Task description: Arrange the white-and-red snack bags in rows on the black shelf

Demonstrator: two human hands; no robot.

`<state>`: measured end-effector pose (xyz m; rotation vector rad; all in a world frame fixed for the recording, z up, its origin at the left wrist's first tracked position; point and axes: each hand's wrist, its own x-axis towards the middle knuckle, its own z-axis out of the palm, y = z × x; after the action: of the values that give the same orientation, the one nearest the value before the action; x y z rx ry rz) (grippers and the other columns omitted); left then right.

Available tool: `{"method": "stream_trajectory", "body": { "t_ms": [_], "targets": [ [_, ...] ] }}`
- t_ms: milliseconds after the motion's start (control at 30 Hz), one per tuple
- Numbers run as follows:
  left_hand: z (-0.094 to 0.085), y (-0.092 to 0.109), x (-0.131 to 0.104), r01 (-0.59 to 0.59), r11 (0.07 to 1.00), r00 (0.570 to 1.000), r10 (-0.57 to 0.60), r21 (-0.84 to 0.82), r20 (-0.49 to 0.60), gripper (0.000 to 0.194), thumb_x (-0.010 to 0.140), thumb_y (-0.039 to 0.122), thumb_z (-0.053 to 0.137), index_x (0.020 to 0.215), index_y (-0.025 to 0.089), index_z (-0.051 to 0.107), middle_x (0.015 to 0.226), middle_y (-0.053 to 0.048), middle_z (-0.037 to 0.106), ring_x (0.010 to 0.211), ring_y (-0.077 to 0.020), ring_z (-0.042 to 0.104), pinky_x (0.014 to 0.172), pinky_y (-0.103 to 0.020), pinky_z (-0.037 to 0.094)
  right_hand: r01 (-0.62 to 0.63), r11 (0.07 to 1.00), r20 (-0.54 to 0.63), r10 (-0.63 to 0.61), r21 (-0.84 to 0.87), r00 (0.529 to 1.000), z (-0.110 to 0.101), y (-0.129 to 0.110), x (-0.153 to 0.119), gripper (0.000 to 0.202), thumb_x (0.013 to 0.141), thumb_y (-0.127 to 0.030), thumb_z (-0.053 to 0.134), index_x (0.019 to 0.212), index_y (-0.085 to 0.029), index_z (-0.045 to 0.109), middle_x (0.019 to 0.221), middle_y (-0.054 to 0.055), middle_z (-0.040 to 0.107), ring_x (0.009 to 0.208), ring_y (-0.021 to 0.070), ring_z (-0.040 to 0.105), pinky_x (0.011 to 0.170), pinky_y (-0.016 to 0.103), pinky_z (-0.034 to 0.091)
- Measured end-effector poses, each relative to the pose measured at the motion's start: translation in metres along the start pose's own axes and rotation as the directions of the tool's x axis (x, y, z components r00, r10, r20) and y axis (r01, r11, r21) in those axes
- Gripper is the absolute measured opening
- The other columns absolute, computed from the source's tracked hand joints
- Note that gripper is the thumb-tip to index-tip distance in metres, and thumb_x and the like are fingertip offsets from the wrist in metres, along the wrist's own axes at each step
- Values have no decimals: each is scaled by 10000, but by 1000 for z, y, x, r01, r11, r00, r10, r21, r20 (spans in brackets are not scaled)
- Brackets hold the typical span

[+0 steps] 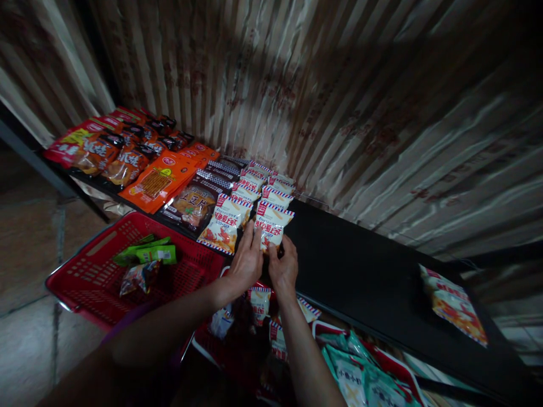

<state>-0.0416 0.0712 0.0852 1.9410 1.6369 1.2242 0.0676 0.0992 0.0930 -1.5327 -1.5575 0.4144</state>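
My left hand (pixel 246 257) and my right hand (pixel 283 265) are on either side of a white snack bag (pixel 272 223) with red lettering and a blue-and-red striped top edge. The bag rests at the front of a row on the black shelf (pixel 339 263). My left fingers lie along its left edge, and my right thumb and fingers close round its lower right corner. Beside it on the left lies a matching snack bag (pixel 227 223). More bags of the same kind (pixel 278 195) stand in rows behind.
Left along the shelf lie dark snack packs (pixel 193 203), orange packs (pixel 159 178) and red-and-black bags (pixel 127 164). A red basket (pixel 97 249) holds green packs. Below the shelf's front edge are more white bags (pixel 259 302) and a basket of teal bags (pixel 350 373). One bag (pixel 453 305) lies far right.
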Motion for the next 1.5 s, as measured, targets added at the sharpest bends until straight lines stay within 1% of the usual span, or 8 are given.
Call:
{"method": "stream_trajectory", "body": {
  "t_ms": [367,567,933,1033,1200,1300,1400,1500],
  "targets": [
    [4,0,-3,-38,999,999,39,15,-27,628,854,119,326,1442,97,106,1528,-186,46,1408,-269,9,1125,-520,197,-89,993,32,87,82,996,-2,-1,0,563,766,-447,512,1252,-164,513,1175,140,607,1046,270,567,912,437,414],
    [6,-3,-4,-57,998,998,58,35,-22,618,859,107,307,1440,97,97,1527,-190,47,1407,-264,-2,1127,-509,204,-72,985,52,65,157,997,0,2,-1,554,755,-429,536,1255,-191,509,1150,104,633,1031,242,580,886,389,439],
    [2,1,-4,-64,998,997,65,26,-41,614,863,113,301,1442,95,96,1524,-186,88,1409,-271,23,1121,-533,204,-88,987,48,82,137,995,-3,0,-4,592,757,-453,555,1274,-171,485,1240,134,569,1093,257,549,947,437,407],
    [-6,3,-8,-130,990,990,132,55,-46,619,852,91,293,1442,102,105,1526,-174,98,1411,-258,5,1126,-525,198,-54,991,-7,56,118,998,-7,-5,-7,612,765,-464,559,1280,-145,474,1299,167,505,1158,274,501,971,461,392],
    [-31,0,-14,-146,978,980,163,146,-111,570,846,93,316,1410,117,236,1527,-149,123,1413,-260,-21,1126,-532,165,206,974,-81,-200,89,977,-14,-27,-24,462,859,-379,467,1266,-163,490,1326,146,479,1228,246,447,1007,445,381],
    [-50,-6,-17,-135,975,968,167,175,-185,518,858,118,328,1376,124,309,1506,-148,211,1415,-251,55,1125,-509,180,274,950,12,-279,148,960,-12,-43,-41,397,889,-325,425,1262,-212,497,1298,110,518,1214,225,475,1024,444,378],
    [-66,-11,-22,-200,961,955,235,192,-183,493,861,123,331,1355,135,340,1477,-141,292,1404,-232,139,1122,-477,201,260,950,126,-284,173,951,-4,-54,-54,405,897,-326,408,1279,-216,484,1339,102,496,1251,223,447,1050,455,354],
    [-75,-19,-26,-107,971,957,159,215,-241,484,861,144,353,1345,138,350,1482,-145,278,1401,-245,146,1109,-492,205,200,964,182,-232,176,956,9,-62,-60,444,904,-359,378,1306,-189,457,1361,116,480,1254,227,448,1056,458,346]
  ]
}}
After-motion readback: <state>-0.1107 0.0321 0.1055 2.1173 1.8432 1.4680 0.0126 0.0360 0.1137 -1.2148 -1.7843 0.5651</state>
